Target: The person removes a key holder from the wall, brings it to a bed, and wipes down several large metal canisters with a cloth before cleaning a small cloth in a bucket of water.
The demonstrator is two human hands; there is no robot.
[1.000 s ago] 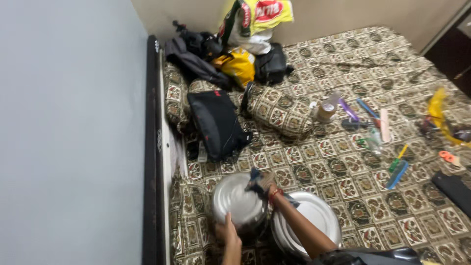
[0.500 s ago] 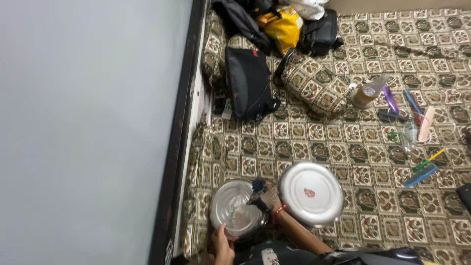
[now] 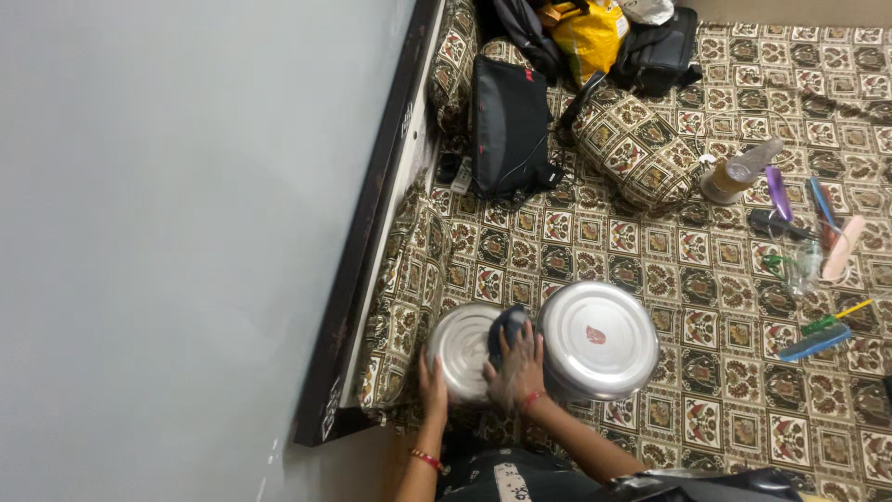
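— Where are your hands right now?

— My left hand is at the near left edge of the smaller steel lid, fingers curled against its rim. My right hand lies flat on top of that lid, fingers spread, pressing a dark blue cloth to the metal. So the left grip is partly closed on the rim, while the right one is open and flat, pinning the cloth rather than wrapping round it.

— And where does the lid sit?

— On the bed, on the patterned cover, at the near left, close to the dark bed frame along the grey wall. Just to its right, touching or nearly so, is a larger round steel lid with a small red mark in the middle.

— What else is around?

— Farther off lie a black bag, a patterned pillow and a yellow bag. To the far right there is a clear bottle and a scatter of small coloured tools.
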